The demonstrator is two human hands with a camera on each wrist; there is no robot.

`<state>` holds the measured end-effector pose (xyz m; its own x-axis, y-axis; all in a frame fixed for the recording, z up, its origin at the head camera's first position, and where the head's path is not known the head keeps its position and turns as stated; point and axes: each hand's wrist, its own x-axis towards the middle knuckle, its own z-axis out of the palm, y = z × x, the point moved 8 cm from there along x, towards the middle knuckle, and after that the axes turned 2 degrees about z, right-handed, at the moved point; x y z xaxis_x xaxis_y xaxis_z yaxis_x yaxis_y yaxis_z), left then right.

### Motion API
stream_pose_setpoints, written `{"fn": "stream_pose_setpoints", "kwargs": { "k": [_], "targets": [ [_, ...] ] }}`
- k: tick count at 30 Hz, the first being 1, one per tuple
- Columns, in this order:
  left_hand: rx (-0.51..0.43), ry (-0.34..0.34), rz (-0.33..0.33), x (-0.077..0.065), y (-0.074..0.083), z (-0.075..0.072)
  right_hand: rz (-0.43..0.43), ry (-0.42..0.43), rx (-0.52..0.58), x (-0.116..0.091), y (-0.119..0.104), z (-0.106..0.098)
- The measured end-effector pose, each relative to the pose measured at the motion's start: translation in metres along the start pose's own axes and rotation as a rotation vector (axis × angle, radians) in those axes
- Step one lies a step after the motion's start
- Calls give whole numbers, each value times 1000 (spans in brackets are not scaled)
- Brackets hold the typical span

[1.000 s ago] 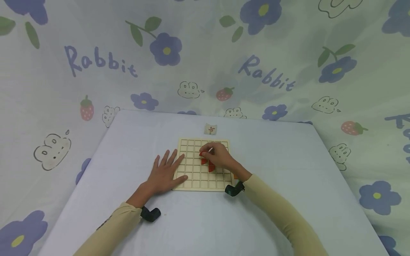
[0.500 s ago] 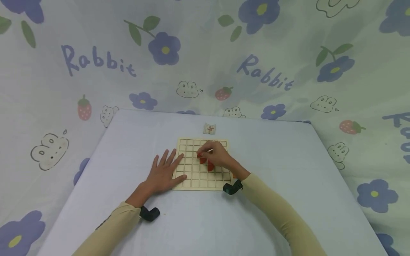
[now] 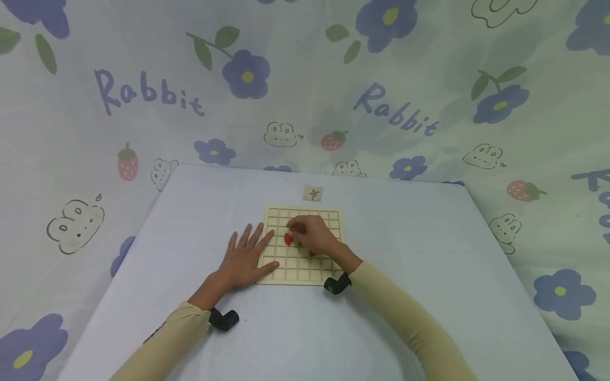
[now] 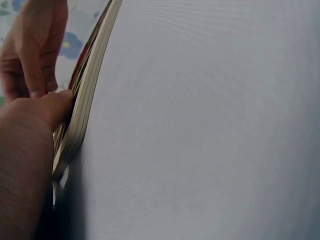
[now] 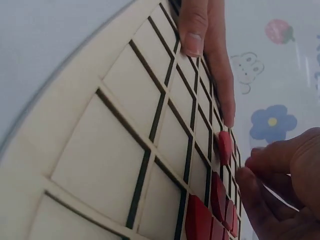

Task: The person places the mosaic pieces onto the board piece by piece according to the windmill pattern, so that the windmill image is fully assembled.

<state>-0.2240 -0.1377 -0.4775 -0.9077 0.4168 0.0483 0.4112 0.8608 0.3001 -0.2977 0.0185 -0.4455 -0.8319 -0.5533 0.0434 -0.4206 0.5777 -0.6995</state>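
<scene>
Bench [image 3: 286, 338] carries gridded board [image 3: 292, 263]. Your left hand [image 3: 245, 260] rests spread, partly on it; your right hand [image 3: 312, 233] is bent, whether gripping I cannot tell. Red piece [image 3: 288, 239] now shows further left on the board; the red group [image 5: 197, 220] seems wider.

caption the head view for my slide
Left hand spread at a pale grid board's edge, right hand near red pieces.

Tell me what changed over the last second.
The right hand shifted left over the board. A red piece, apparently the one it pinched before, now shows farther left and nearer the person, seemingly let go. The left hand stays spread across the board's left edge; the card beyond lies unmoved.
</scene>
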Motion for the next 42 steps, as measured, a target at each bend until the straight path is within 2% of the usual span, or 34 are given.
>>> {"fn": "stream_pose_setpoints", "kwargs": {
  "k": [4, 7, 11, 19, 24, 26, 30, 38, 42],
  "targets": [
    [6, -7, -4, -1, 0, -1, -5, 60, -72, -2, -5, -2],
    [12, -1, -4, -3, 0, -3, -41, 77, -207, 0, -12, 2],
    [1, 15, 9, -3, 2, -4, -53, 59, -376, 1, -18, 12],
    [-30, 36, 18, -2, 1, 1, -50, 39, -428, -7, -21, 12],
    [-34, 48, 11, -2, 0, 0, -27, 56, -489, -11, -14, 8],
    [-37, 54, 17, -2, 1, -1, -15, 65, -483, -11, -10, 7],
    [-27, 50, 22, -1, 1, 0, 18, 74, -397, -10, -2, 5],
    [-6, 18, 6, 1, -2, 3, -47, 96, -328, -20, 3, -11],
    [0, 16, 4, 1, -1, 3, 17, 87, -295, -34, 18, -25]
  ]
}}
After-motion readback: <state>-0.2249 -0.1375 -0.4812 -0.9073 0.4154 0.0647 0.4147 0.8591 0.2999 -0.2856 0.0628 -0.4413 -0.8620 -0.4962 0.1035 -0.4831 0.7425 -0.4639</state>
